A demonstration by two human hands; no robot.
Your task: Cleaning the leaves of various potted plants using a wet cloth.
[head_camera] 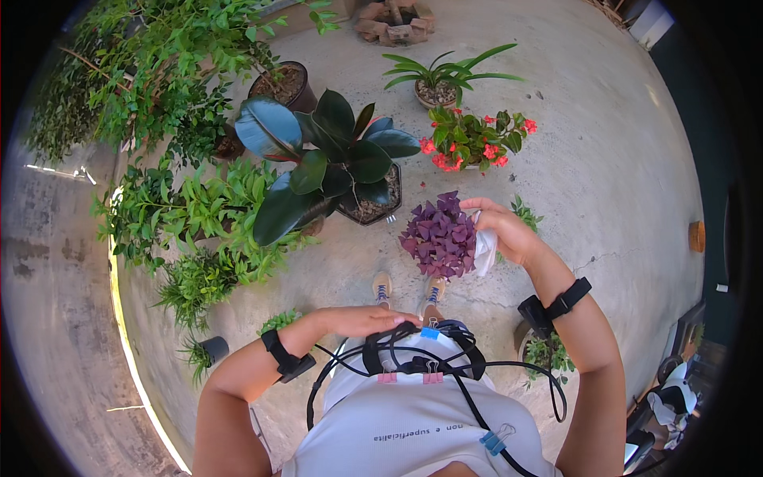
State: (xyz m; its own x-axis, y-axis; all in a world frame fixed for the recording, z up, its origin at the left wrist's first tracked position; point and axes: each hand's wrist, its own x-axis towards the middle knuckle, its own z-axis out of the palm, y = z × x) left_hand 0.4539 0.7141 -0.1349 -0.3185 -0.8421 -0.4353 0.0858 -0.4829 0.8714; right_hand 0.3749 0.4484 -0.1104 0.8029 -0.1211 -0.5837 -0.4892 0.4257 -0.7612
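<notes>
My right hand (503, 229) holds a crumpled white cloth (486, 253) at the right side of a purple shamrock plant (438, 235). Its index finger reaches along the plant's upper right edge; contact with the leaves cannot be made out. The dense purple leaves hide whatever pot is beneath. Close to my waist, my left hand (369, 321) is stretched out flat with nothing in it, the fingertips beside black cables (405, 334). My shoes (382, 287) stand on the concrete just below the purple plant.
A rubber plant (340, 155) in a dark pot (390, 200) stands up and left. Beyond the purple plant are a red-flowered begonia (471, 140) and a strap-leaved potted plant (444, 74). Leafy green plants (220, 208) crowd the left. Bricks ring a trunk (396, 24) at the top.
</notes>
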